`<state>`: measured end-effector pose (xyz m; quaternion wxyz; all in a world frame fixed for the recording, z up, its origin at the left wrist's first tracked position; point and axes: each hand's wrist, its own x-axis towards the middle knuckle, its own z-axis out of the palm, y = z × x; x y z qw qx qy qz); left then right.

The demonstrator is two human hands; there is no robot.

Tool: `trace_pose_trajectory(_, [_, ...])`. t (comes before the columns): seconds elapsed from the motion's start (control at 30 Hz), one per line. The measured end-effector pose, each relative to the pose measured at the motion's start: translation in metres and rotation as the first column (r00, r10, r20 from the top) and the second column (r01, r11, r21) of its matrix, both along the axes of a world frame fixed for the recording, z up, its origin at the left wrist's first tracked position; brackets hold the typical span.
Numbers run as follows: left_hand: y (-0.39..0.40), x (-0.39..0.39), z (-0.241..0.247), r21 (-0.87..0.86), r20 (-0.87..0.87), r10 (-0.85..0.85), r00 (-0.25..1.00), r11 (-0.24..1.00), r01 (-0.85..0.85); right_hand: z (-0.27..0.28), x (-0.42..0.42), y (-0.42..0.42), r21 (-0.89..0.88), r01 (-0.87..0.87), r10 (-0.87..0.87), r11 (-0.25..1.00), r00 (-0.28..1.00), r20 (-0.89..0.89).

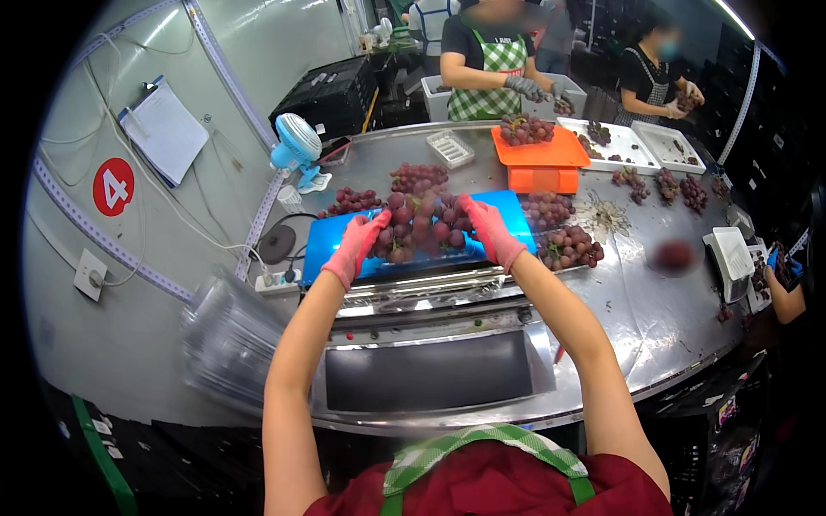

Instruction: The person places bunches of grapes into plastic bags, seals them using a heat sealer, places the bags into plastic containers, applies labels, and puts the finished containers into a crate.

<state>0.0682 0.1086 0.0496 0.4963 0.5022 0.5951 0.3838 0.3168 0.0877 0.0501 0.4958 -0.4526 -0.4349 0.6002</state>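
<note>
My left hand [358, 247], in a pink glove, grips the left side of a bunch of red grapes [421, 226]. On its right side my right hand [492, 233], gloved alike, has hold of the same bunch. Both hands are over a blue panel [316, 248] on top of a wrapping machine with a dark flat plate [427, 372] at its front. Behind the held bunch lies another bunch of grapes [418, 177], with one more at the left [352, 201]. To the right of the blue panel are two bunches [548, 209] [571, 247].
An orange scale [542, 151] bearing grapes stands behind. White trays [619, 145], a white scale [730, 264] and more grapes are on the right. A small blue fan [297, 145] and a power strip [279, 281] are at the left. Co-workers handle grapes across the table and at the right edge.
</note>
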Motion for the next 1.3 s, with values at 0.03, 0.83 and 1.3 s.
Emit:
trace_pose_trajectory(0.03, [0.004, -0.003, -0.001, -0.01, 0.028, -0.034, 0.999, 0.999, 0.034, -0.001, -0.005, 0.003, -0.021, 0.016, -0.016, 1.0, 1.0, -0.021])
trace_pose_trajectory(0.83, [-0.059, -0.072, -0.016, 0.447, -0.61, 0.316, 0.727, 0.894, -0.014, -0.029, 0.028, -0.037, 0.229, 0.197, -0.298, 0.953, 0.742, 0.6])
trace_pose_trajectory(1.3, [-0.121, -0.079, -0.052, 0.255, -0.847, 0.265, 0.461, 0.963, -0.085, -0.054, 0.024, -0.095, 0.122, 0.152, -0.111, 0.981, -0.081, 0.991])
